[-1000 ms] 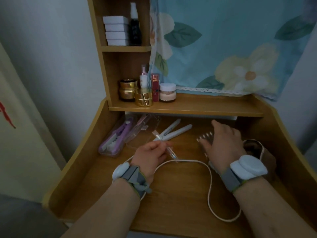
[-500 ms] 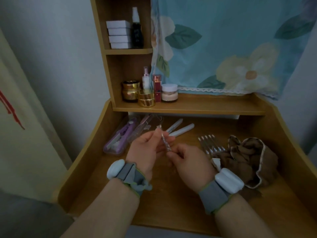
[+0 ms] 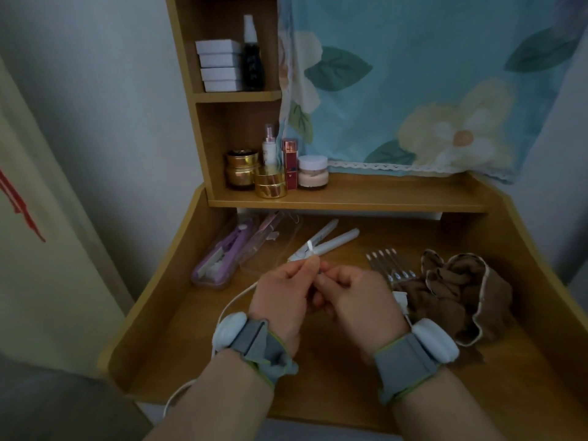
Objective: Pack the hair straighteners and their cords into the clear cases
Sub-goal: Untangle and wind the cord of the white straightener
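A white hair straightener [image 3: 327, 240] lies open in a V at the back of the desk. Left of it sits an empty clear case [image 3: 276, 246], and further left a purple straightener [image 3: 222, 254] lies inside another clear case. My left hand [image 3: 281, 300] and right hand [image 3: 354, 302] meet above the desk middle, and both pinch a thin white tie [image 3: 311, 249] whose tip sticks up between the fingers. A white cord [image 3: 237, 296] runs from under my left hand, past the wrist and over the desk's front edge.
Several forks [image 3: 389, 265] lie right of my hands beside a crumpled brown cloth [image 3: 461, 291], with a small white plug [image 3: 401, 298] at its edge. The shelf [image 3: 381, 198] above holds gold jars [image 3: 270, 184] and bottles. Raised wooden sides bound the desk.
My right hand left the forks and came to my left hand, taking the tie's lower end. Both hands drew closer together. The cord loop on the desk shifted left under my arms.
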Tool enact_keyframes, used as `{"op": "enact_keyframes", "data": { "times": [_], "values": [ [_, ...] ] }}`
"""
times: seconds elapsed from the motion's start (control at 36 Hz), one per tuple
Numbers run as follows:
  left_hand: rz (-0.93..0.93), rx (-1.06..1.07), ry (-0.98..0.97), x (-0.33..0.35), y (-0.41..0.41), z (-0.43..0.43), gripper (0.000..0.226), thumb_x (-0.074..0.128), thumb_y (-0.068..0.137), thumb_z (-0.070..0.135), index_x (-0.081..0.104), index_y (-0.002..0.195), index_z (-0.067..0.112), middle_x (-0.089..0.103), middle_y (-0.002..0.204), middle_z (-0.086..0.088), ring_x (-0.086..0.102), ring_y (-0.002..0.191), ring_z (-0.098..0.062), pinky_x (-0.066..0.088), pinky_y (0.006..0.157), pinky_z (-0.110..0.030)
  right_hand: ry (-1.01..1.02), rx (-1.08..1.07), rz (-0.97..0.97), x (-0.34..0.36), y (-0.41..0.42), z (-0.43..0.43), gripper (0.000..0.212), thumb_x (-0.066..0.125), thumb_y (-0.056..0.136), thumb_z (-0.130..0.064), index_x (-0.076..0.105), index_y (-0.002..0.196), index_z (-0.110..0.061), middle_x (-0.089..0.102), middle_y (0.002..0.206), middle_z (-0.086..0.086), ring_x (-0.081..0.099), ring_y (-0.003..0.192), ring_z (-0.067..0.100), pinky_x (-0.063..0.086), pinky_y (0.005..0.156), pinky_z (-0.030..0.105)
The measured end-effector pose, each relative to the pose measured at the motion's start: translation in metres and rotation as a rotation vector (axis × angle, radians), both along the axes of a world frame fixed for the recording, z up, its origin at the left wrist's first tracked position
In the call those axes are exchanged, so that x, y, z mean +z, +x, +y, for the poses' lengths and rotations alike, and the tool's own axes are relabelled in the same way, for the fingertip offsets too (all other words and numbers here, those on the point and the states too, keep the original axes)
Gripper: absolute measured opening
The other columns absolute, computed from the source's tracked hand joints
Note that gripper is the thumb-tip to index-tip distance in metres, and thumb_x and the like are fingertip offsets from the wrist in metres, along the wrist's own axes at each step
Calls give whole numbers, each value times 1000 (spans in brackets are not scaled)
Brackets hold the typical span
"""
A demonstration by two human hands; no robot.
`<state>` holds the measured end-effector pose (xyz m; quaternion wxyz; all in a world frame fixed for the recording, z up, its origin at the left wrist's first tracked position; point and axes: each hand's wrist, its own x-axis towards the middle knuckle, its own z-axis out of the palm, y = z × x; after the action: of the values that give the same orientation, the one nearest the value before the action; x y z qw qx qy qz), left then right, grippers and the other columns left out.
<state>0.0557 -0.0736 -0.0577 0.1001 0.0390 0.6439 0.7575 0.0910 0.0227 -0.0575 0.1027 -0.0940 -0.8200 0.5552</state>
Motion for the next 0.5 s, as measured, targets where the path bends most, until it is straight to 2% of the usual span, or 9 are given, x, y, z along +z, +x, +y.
{"op": "enact_keyframes", "data": {
  "times": [0.08,0.14,0.22,0.33,0.42,0.5],
  "values": [
    [-14,-23,18,0,-3,-3,25,57,93,22,73,77,11,62,66,-16,54,55,-22,49,66,-38,-75,93,-53,6,2,7,19,56,93,-26,68,84,-15,63,64,1,50,51,12,40,45,20],
    [0,-22,56,2,-4,-5,22,55,93,18,72,82,8,71,77,-15,59,65,-24,52,68,-34,-79,127,-51,9,2,11,14,56,93,-25,67,91,-16,67,70,-2,53,53,10,41,44,17],
    [-1,-59,123,7,-5,-6,17,54,93,14,70,90,8,74,90,-13,65,75,-24,53,62,-28,-96,133,-44,8,3,11,10,58,92,-21,66,93,-15,69,72,-3,57,52,2,44,44,16],
    [-3,-75,149,9,-5,-8,15,54,92,13,68,91,9,73,92,-12,66,75,-22,52,58,-27,-164,121,-42,6,4,11,8,60,91,-14,66,96,-13,70,77,1,60,54,6,50,51,18],
    [24,-74,102,5,-6,-7,17,53,93,14,69,90,7,73,93,-14,65,80,-27,53,62,-32,-228,138,-56,5,4,10,9,59,90,-7,65,96,-11,70,76,4,61,52,5,50,52,16],
    [37,-57,61,1,-7,-7,16,57,91,16,70,88,7,72,94,-16,64,80,-28,52,68,-34,-297,137,-46,4,4,9,12,60,89,-6,60,100,-11,71,76,6,66,59,11,55,58,21]
  ]
}}
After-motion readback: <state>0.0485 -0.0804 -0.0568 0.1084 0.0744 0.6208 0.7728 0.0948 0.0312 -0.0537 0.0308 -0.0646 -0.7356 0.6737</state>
